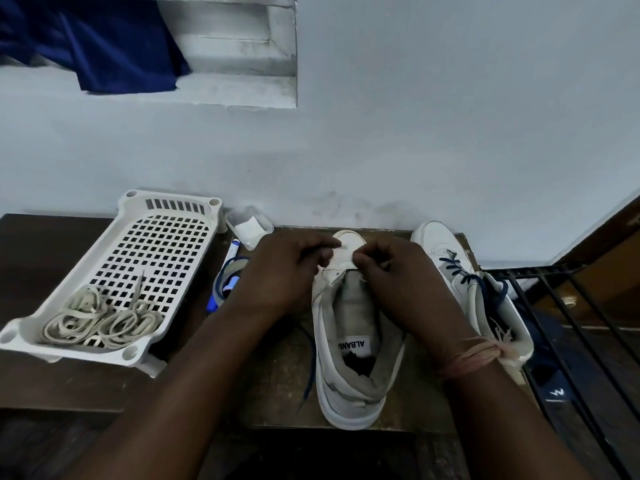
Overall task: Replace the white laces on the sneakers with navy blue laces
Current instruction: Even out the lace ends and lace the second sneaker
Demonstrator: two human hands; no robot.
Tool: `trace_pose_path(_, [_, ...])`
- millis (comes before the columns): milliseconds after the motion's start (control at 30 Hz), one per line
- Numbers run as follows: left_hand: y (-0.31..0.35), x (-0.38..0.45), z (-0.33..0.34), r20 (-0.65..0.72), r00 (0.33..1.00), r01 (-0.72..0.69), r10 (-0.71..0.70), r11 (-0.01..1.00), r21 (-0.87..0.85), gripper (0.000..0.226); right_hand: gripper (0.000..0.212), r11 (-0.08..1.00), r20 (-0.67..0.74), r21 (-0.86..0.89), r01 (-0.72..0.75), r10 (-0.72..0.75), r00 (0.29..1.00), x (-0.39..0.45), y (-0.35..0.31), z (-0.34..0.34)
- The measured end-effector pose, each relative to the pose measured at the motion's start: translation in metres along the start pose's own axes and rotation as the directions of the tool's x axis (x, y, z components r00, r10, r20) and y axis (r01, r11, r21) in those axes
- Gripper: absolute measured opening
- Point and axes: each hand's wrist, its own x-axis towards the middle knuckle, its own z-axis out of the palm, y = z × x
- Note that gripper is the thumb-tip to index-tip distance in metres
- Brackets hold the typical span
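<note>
A white sneaker (353, 344) stands in the middle of the table, toe away from me, with no lace showing over its tongue. My left hand (280, 271) and my right hand (398, 282) are both curled at its front eyelets, each pinching something small there. A navy blue lace (311, 362) trails from under my left hand down the table beside the shoe. A second white sneaker (460, 271) at the right carries navy blue lacing. The white laces (104, 320) lie coiled in a white perforated tray (166, 216).
A blue roll of tape (225, 282), a marker (233, 247) and a small clear plastic box (247, 223) sit between tray and hands. The table (277, 375) ends at the wall behind. A black metal rack (561, 306) stands at the right. Blue cloth (104, 46) hangs at top left.
</note>
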Motion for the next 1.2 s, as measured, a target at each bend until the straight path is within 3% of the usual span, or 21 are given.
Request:
trace_pose_path(100, [-0.001,0.000,0.002,-0.086,0.989,0.124,-0.122,0.992,0.020,0.022,0.020,0.955,0.047,-0.283,-0.091,0.109,0.993,-0.003,0.002,-0.002])
trace_pose_path(200, [-0.006,-0.002,0.008,-0.085,0.978,0.196,-0.189,0.977,0.080,0.020,0.016,0.919,0.052,-0.376,-0.120,0.150,0.987,-0.004,-0.001,0.001])
trace_pose_path(367, [-0.013,0.000,0.012,-0.016,0.985,0.174,-0.174,0.977,0.124,0.021,0.019,0.860,0.042,-0.506,-0.058,0.091,0.995,0.000,0.000,0.018])
trace_pose_path(500, [-0.018,0.002,0.012,0.002,0.983,0.184,-0.184,0.981,0.055,0.022,0.017,0.916,0.066,-0.385,-0.114,0.150,0.986,0.005,0.002,0.023])
trace_pose_path(700, [-0.016,0.002,0.018,0.000,0.990,0.137,-0.138,0.985,0.100,0.019,0.021,0.968,0.052,-0.200,-0.149,0.162,0.985,0.009,0.011,0.027])
trace_pose_path(833, [-0.017,-0.001,0.019,-0.009,0.994,0.114,-0.113,0.987,0.110,0.014,0.036,0.982,0.053,-0.081,-0.172,0.177,0.983,0.007,0.011,0.027])
trace_pose_path(900, [-0.017,-0.002,0.018,0.000,0.996,0.093,-0.093,0.987,0.131,0.013,0.032,0.981,0.054,-0.028,-0.190,0.191,0.980,0.007,0.013,0.029])
trace_pose_path(1000, [-0.013,-0.003,0.017,0.031,0.998,0.049,-0.058,0.971,0.232,0.021,0.017,0.982,0.052,0.015,-0.190,0.189,0.981,0.008,0.014,0.028])
trace_pose_path(1100, [-0.006,-0.005,0.016,0.053,0.999,-0.008,-0.011,0.939,0.345,0.038,0.029,0.982,0.044,0.008,-0.188,0.188,0.981,0.008,0.016,0.028])
trace_pose_path(1200, [-0.002,-0.003,0.018,0.116,0.993,-0.065,0.008,0.866,0.496,0.025,0.031,0.983,0.043,0.008,-0.185,0.185,0.982,0.009,0.017,0.028])
